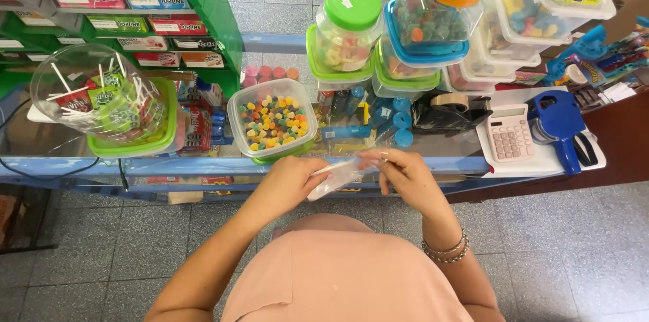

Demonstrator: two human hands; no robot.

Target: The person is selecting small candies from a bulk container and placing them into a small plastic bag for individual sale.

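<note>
Both hands meet over the counter's (203,165) near edge: the left hand (292,176) and right hand (399,172) each pinch one end of a small clear bag (336,177). The bag looks empty. The open tub (272,121) of coloured sweets sits just beyond, seemingly full.

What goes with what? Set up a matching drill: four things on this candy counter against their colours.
1 calculator
2 tape dispenser
3 price-label gun
4 small bag held by left hand and right hand

a blue
b clear
c white
d black

Pairs: 1-c, 2-d, 3-a, 4-b
</note>
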